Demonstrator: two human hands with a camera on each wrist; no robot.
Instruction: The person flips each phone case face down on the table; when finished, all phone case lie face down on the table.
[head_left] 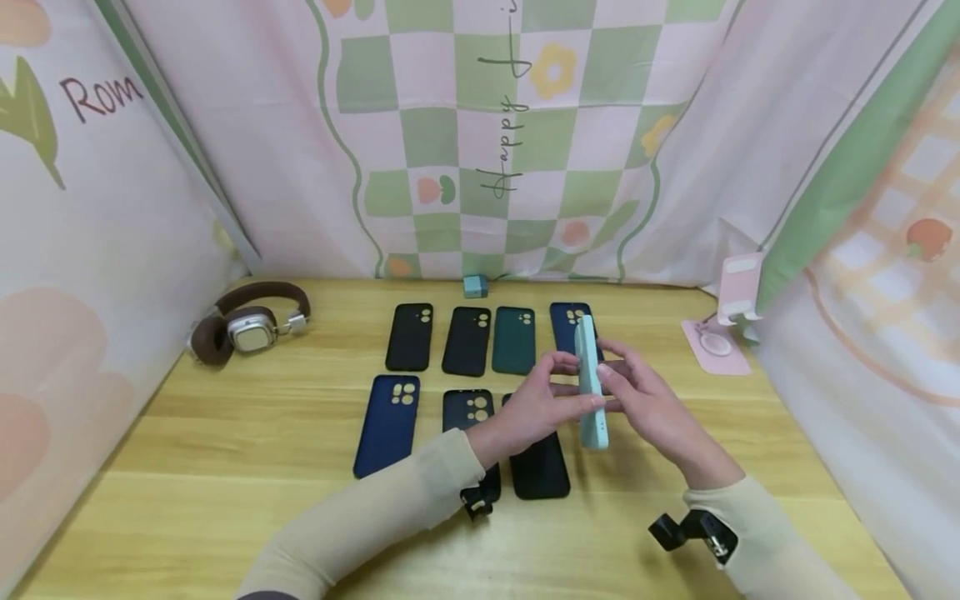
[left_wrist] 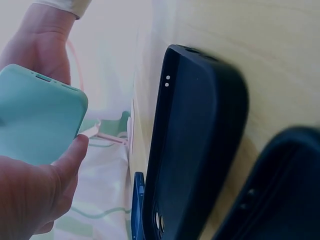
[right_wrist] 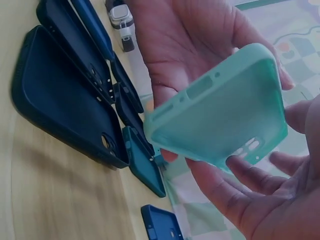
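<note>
Mint-green silicone is what I am holding now: the mint phone case (head_left: 592, 385) is standing on its edge in the air, a little right of the middle of the head frame, above the wooden table (head_left: 225, 467). My left hand (head_left: 534, 406) is pinching it from the left side and my right hand (head_left: 651, 406) is gripping it from the right, so both hands are together, closed around this one case. In the right wrist view the case is showing its hollow inner side (right_wrist: 225, 107) and my fingers (right_wrist: 235, 172) are supporting its lower edge.

Below the hands, dark cases are lying flat in two rows: a black case (head_left: 409, 336) at the left end of the upper row, a dark green case (head_left: 513, 339) near the centre, and a navy case (head_left: 387, 423) in the lower row. Brown headphones (head_left: 243, 329) are resting in the middle left of the frame, and a pink stand (head_left: 723, 321) is sitting at the middle right.

I am judging one risk. The case is soft and I am holding it only at the thin edges, so it could bend and slip from my fingers. It would then fall on the black case (head_left: 540, 467) directly under it and push the row out of order.
</note>
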